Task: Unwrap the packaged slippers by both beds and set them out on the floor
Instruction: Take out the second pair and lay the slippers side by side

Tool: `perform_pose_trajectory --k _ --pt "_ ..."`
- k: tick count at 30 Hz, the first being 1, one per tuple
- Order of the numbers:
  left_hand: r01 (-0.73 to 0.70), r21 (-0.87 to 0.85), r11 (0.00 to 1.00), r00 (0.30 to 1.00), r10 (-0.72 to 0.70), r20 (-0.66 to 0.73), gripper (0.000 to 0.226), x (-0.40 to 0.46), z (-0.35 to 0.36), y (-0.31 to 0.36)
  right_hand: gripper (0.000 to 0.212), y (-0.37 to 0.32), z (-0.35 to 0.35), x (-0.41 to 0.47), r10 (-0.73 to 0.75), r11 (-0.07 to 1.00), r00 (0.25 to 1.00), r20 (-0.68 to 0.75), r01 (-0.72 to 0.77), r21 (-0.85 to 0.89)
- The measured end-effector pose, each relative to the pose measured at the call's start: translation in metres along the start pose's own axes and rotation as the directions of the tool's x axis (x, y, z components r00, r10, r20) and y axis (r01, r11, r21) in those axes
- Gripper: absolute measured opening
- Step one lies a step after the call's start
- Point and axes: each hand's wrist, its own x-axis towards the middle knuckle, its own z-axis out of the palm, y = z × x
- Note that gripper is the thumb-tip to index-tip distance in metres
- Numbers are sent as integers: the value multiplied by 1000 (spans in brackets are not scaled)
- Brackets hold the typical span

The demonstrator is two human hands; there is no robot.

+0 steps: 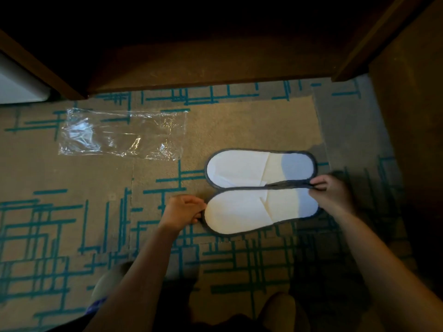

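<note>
Slippers (261, 190) flat on carpet (72, 176) btwn hands, both hands' fingers (318, 182) pinching near slipper's ends.

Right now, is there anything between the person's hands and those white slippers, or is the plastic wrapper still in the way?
Nothing visible is in the way. The left hand and right hand already touch the ends of the near slipper. The far slipper lies beside it on the carpet. The empty wrapper lies apart, to the left.

Left hand (183, 209), right hand (329, 192): bare, no rings, no watch. Forearms sleeveless. Pale slipper-like footwear (107, 283) at 7 o'clock, blurred.
</note>
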Motion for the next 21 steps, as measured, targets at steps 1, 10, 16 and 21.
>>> perform_pose_trajectory --k 1,10,16,21 --pt "-5 14 1000 1000 5 0 5 0 1 -1 19 2 0 -1 1 1000 1000 2 -1 -15" --pt "-220 433 874 962 267 -52 29 -7 10 -3 13 9 -4 -7 52 976 998 19 -47 -211" --pt "-469 769 434 806 566 173 102 -11 26 -6 81 -5 7 -38 -197 841 973 -117 106 -531" --pt "-472 835 282 849 399 345 116 4 38 -11 99 -15 47 -56 -424 520 800 425 599 -609"
